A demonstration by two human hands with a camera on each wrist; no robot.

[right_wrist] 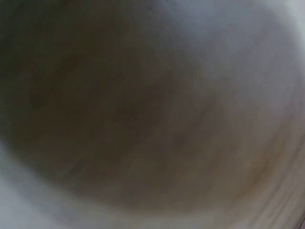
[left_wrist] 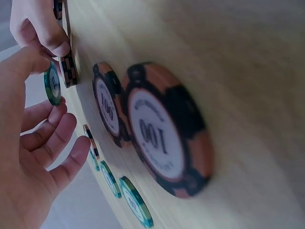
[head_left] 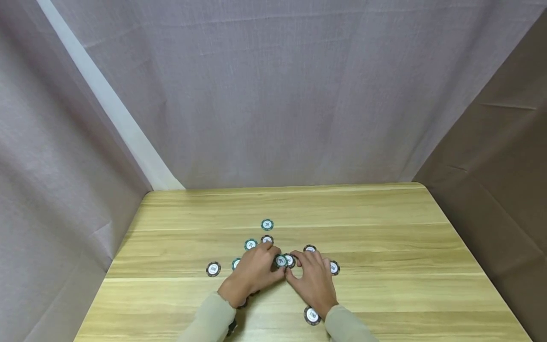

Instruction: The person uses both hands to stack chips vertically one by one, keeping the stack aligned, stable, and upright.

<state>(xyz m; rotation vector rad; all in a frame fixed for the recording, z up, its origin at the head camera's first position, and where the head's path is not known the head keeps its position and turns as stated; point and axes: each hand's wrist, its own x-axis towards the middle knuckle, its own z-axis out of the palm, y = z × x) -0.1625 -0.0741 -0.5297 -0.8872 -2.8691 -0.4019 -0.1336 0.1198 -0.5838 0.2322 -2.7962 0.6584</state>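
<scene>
Near the middle of the table, my left hand (head_left: 258, 267) pinches a green poker chip (head_left: 280, 261) by its edges between thumb and fingers. The left wrist view shows this green chip (left_wrist: 53, 83) tilted up, off the table. Right beside it, my right hand (head_left: 314, 278) holds a short stack of black-and-orange poker chips (left_wrist: 69, 69) between thumb and index finger. The top chip (head_left: 290, 260) of that stack has a white centre, and the green chip partly overlaps it in the head view. The right wrist view is dark and blurred, with no hand or chip discernible.
Loose chips lie around both hands: a green 20 chip (head_left: 267, 224) farther back, a black 100 chip (head_left: 213, 269) at left, another 100 chip (head_left: 312, 315) by the right sleeve. Several are partly hidden under hands and sleeves. Grey curtains (head_left: 273, 95) stand behind the wooden table (head_left: 406, 285).
</scene>
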